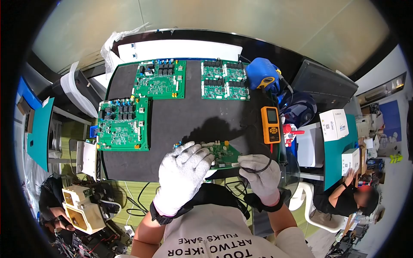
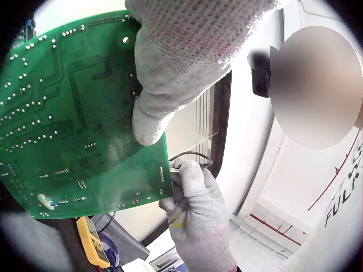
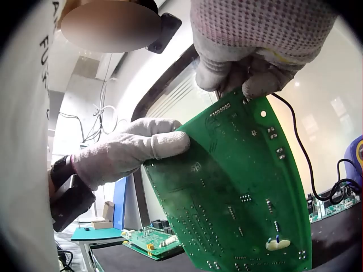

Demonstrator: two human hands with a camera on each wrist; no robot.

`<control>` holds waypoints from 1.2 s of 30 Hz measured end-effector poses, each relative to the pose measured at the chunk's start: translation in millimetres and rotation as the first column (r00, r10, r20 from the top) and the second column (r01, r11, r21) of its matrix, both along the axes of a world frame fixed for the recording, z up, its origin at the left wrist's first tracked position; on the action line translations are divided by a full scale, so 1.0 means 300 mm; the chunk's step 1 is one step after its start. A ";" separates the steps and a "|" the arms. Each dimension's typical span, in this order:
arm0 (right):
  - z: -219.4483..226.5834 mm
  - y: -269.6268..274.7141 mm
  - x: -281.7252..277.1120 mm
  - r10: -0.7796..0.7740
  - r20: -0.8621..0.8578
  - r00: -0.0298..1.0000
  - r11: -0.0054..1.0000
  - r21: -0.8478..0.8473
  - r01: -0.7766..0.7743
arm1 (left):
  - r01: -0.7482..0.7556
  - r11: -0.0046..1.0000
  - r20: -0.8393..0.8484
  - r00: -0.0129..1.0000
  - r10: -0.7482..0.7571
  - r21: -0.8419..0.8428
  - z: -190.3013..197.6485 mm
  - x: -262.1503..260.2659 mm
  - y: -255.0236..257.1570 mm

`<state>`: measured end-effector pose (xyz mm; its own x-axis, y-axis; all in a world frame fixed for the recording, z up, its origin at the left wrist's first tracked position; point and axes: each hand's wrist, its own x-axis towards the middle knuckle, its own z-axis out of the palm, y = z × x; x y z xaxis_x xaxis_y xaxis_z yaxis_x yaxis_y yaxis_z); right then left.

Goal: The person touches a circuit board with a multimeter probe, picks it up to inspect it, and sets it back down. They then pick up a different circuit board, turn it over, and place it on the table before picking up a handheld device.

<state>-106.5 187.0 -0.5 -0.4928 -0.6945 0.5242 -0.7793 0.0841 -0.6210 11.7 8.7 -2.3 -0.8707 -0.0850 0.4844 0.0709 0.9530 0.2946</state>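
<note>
Both hands wear pale gloves and hold up a green circuit board (image 1: 223, 151) over the near edge of the table. My left hand (image 1: 183, 174) grips it by one side, the thumb (image 2: 152, 116) lying flat on its soldered underside. At the opposite edge my right hand (image 1: 261, 174) pinches the end of a black cable (image 3: 296, 127) right at the board. In the left wrist view a small bright metal part (image 2: 174, 170) shows between those fingertips; most of the plug is hidden by the fingers. The board stands tilted, its component side away from the wrist cameras.
Two larger green boards (image 1: 122, 124) lie at the left of the dark mat (image 1: 193, 116). A panel of smaller boards (image 1: 225, 80) sits at the back. An orange handheld meter (image 1: 271, 124) and a blue device (image 1: 262, 74) stand at the right. Another person (image 1: 344, 200) is at the far right.
</note>
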 end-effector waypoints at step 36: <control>-0.016 0.000 0.007 -0.014 -0.018 1.000 0.998 -0.064 0.013 | -0.169 0.617 -0.027 0.955 0.295 0.768 -0.084 0.132 -0.011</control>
